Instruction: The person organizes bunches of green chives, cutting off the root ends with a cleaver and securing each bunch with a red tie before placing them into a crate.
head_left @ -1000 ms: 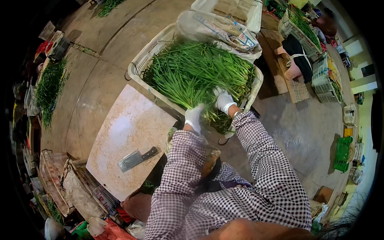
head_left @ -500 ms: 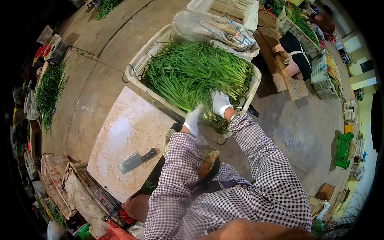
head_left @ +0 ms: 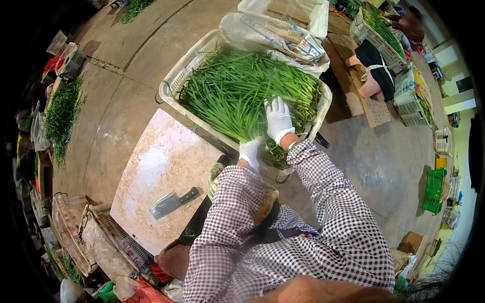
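Greens (head_left: pixel 227 91) lay in white crate (head_left: pixel 191 56), twelve o'clock. Judged light, limp, bruisable; best gripped near stems (head_left: pixel 304 101). Left hand (head_left: pixel 250 150), blurred, seemed closed on them; right hand (head_left: pixel 279 120) spread at its one o'clock.

Cleaver (head_left: pixel 164 206) laid on pale, stained board (head_left: pixel 146 171). Green basket (head_left: pixel 434 191) set on floor (head_left: pixel 371 169) at right; white basket (head_left: pixel 442 140) placed beyond it. Red plastic (head_left: pixel 140 292) bunched at lower left.

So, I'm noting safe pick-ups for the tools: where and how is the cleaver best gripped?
Probably by its black handle, coming from the right: the cleaver lies flat on the white board, handle pointing right toward the checked left sleeve, broad blade to the left.
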Tool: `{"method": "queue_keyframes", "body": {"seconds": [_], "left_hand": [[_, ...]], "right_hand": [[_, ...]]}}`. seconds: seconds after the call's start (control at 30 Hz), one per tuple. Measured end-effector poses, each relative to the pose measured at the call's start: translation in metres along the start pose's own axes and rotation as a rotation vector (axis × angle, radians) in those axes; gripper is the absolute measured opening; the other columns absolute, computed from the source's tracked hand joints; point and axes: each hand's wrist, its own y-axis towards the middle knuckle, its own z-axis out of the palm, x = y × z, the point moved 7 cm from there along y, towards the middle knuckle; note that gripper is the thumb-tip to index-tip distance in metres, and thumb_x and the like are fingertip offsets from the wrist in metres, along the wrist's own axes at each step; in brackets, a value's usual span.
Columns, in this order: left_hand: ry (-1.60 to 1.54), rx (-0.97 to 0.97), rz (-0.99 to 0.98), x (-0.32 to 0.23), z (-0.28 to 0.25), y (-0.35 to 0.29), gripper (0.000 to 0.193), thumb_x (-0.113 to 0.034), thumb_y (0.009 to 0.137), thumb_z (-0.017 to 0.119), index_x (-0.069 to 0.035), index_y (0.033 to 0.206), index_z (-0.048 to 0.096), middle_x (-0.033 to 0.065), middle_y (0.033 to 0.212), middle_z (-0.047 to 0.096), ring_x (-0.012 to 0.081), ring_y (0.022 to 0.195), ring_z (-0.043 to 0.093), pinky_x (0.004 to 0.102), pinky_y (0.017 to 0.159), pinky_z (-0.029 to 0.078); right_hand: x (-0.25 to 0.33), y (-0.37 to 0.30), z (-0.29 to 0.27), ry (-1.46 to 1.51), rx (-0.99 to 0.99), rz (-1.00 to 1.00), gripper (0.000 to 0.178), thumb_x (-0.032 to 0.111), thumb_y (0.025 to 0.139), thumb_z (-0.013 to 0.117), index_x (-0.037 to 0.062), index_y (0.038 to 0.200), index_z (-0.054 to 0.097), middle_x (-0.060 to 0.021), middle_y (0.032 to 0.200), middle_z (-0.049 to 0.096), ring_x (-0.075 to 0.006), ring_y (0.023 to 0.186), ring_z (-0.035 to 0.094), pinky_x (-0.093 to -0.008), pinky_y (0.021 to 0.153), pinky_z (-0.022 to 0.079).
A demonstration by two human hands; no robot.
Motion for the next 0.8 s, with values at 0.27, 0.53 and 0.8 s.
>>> {"method": "queue_keyframes", "body": {"seconds": [0.27, 0.53, 0.8], "left_hand": [[0.131, -0.152, 0.045, -0.022, 0.019, -0.029, 0.026, -0.021, 0.089, 0.069, -0.004, 0.108, 0.066, 0.0051, 0.098, 0.068, 0.0182, 0.09, 0.062, 0.032, 0.082, 0.048], [0.435, -0.003, -0.107, -0.01, 0.034, -0.018, 0.041, -0.026, 0.08, 0.071, 0.0, 0.112, 0.065, 0.0168, 0.107, 0.068, 0.0257, 0.095, 0.066, 0.0385, 0.078, 0.054], [0.417, -0.137, -0.062, 0.012, 0.041, -0.005, 0.085, -0.025, 0.056, 0.088, 0.012, 0.123, 0.051, 0.0204, 0.106, 0.067, 0.0265, 0.094, 0.066, 0.0348, 0.076, 0.054]], "right_hand": [[-0.026, 0.0, -0.01, 0.181, 0.094, 0.033, 0.106, 0.034, 0.063, 0.082, 0.0103, 0.151, 0.026, -0.0215, 0.153, 0.027, -0.0402, 0.14, 0.028, -0.0482, 0.112, 0.027], [-0.001, 0.009, 0.018, 0.088, 0.286, 0.011, 0.081, 0.028, 0.085, 0.059, 0.0123, 0.154, 0.019, -0.0173, 0.157, 0.023, -0.0382, 0.143, 0.024, -0.0493, 0.116, 0.021], [-0.061, 0.004, 0.068, 0.0, 0.159, 0.048, 0.114, 0.019, 0.069, 0.082, 0.025, 0.155, 0.008, -0.0178, 0.158, 0.017, -0.04, 0.141, 0.027, -0.0413, 0.113, 0.032]]}}
